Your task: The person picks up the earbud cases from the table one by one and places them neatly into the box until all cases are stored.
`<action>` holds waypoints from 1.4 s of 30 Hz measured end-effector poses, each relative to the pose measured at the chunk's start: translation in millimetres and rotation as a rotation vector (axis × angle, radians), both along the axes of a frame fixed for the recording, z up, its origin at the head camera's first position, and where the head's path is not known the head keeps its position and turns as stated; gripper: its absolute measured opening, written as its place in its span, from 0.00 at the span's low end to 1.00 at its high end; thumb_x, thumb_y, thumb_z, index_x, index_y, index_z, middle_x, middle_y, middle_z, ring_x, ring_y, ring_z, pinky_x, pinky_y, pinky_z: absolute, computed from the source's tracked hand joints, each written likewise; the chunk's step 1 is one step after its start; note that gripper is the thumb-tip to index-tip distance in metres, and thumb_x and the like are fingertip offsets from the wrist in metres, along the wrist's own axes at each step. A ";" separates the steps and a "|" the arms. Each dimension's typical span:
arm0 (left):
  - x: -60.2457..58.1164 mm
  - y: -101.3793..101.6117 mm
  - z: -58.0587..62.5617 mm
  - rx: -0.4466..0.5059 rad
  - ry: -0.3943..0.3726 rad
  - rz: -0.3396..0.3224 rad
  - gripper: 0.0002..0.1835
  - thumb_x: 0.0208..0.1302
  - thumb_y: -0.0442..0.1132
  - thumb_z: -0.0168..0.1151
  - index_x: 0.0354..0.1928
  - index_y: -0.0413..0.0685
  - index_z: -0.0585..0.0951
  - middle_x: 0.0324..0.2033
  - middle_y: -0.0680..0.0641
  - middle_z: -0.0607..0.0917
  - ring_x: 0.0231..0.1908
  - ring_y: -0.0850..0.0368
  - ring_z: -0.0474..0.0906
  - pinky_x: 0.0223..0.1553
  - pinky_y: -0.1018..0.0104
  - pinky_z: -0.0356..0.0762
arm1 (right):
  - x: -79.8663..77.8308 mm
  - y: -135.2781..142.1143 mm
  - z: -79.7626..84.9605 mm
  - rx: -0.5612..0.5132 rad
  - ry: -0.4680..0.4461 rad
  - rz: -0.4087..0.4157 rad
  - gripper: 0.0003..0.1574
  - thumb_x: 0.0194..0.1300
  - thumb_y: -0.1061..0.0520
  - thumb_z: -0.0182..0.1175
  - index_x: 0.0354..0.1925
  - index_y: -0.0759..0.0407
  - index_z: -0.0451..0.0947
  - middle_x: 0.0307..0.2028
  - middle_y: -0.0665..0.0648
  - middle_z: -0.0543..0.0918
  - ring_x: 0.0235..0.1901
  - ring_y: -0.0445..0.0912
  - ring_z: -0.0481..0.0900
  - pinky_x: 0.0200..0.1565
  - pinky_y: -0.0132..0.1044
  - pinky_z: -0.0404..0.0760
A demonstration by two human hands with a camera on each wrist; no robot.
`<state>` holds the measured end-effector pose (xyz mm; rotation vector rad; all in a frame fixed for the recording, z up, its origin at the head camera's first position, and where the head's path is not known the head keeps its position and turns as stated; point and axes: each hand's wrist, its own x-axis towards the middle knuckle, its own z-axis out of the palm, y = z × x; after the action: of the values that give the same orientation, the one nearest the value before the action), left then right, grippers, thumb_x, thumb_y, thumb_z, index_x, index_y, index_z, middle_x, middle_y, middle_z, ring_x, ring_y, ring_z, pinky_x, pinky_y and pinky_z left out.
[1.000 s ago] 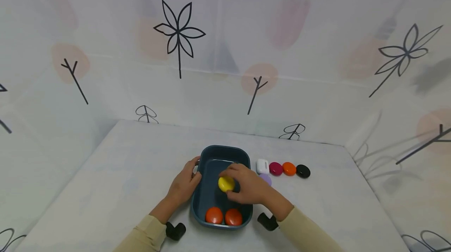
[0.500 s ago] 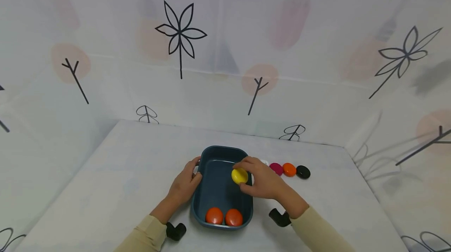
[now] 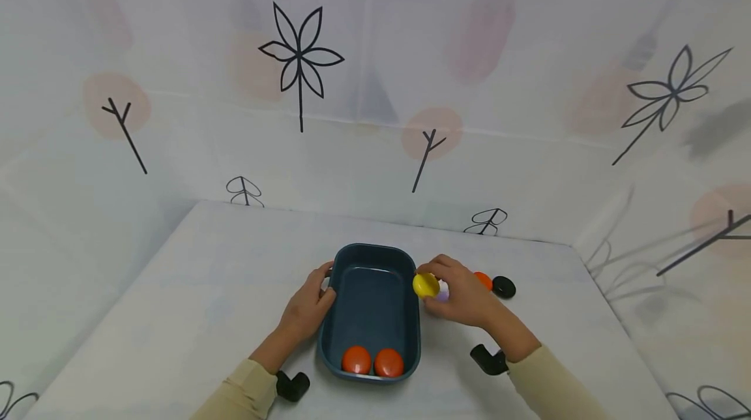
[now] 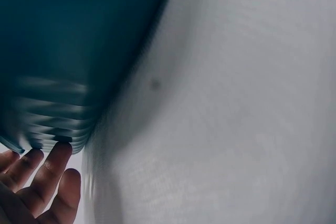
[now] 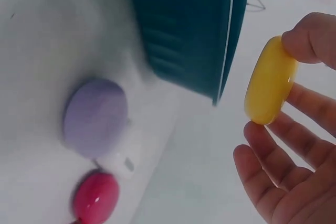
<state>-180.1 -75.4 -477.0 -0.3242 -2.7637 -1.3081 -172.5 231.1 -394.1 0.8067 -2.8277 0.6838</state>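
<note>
A deep blue rectangular dish (image 3: 369,315) stands mid-table in the head view, with two glossy orange-red round discs (image 3: 356,360) lying at its near end. My left hand (image 3: 302,312) grips the dish's left side, thumb at the rim. In the left wrist view, its fingers (image 4: 50,174) are against the ribbed outer wall. Just past the right rim, my right hand (image 3: 460,293) pinches a thick yellow disc (image 5: 270,81) between thumb and fingertips, raised above the table. Below it on the tabletop lies a lilac disc (image 5: 96,118), partly hidden by the hand in the head view.
Beside the lilac disc are a small white case (image 5: 123,156) and a crimson disc (image 5: 97,198). Farther right lie an orange disc (image 3: 484,280) and a black disc (image 3: 504,287). A patterned cloth wall (image 3: 364,165) rises behind the table.
My right hand has carried the yellow disc rightward, from over the dish to beyond its right rim. The left hand and the dish have stayed in place.
</note>
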 end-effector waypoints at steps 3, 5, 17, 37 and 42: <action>-0.3 -0.5 -1.4 0.001 -0.003 -0.005 0.29 0.67 0.42 0.45 0.71 0.53 0.62 0.63 0.47 0.74 0.39 0.59 0.75 0.47 0.55 0.75 | -1.3 8.4 -2.5 0.021 -0.015 -0.034 0.25 0.51 0.55 0.68 0.50 0.53 0.79 0.42 0.47 0.77 0.37 0.43 0.74 0.37 0.32 0.78; -0.3 -0.6 -1.7 0.003 -0.001 -0.006 0.29 0.67 0.42 0.45 0.71 0.53 0.62 0.63 0.46 0.74 0.39 0.59 0.75 0.47 0.55 0.75 | -1.9 13.9 -4.3 0.038 -0.008 -0.054 0.25 0.51 0.54 0.68 0.50 0.53 0.79 0.42 0.48 0.77 0.36 0.44 0.74 0.35 0.30 0.76; -0.7 -1.1 -1.5 -0.006 -0.001 0.001 0.29 0.66 0.42 0.45 0.71 0.52 0.63 0.63 0.47 0.74 0.37 0.59 0.74 0.45 0.56 0.75 | -0.8 37.5 -14.5 0.093 -0.028 -0.162 0.25 0.51 0.56 0.69 0.50 0.59 0.79 0.42 0.53 0.79 0.38 0.43 0.75 0.41 0.38 0.80; 0.0 0.4 -0.5 -0.001 0.010 0.001 0.29 0.66 0.42 0.45 0.70 0.50 0.64 0.62 0.46 0.74 0.41 0.56 0.76 0.52 0.51 0.75 | 0.5 53.0 -35.2 0.179 -0.151 -0.285 0.25 0.50 0.55 0.69 0.47 0.59 0.79 0.41 0.56 0.78 0.38 0.47 0.75 0.44 0.45 0.81; -0.8 0.3 -1.6 0.010 0.007 0.004 0.29 0.66 0.42 0.44 0.70 0.51 0.64 0.62 0.47 0.74 0.41 0.57 0.76 0.52 0.51 0.75 | 0.1 55.8 -40.4 0.189 -0.149 -0.292 0.24 0.50 0.56 0.69 0.47 0.59 0.80 0.45 0.58 0.79 0.42 0.49 0.77 0.47 0.49 0.81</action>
<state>-180.9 -75.1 -478.7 -0.3217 -2.7496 -1.3167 -172.4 286.9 -434.5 0.3629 -3.0894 0.4559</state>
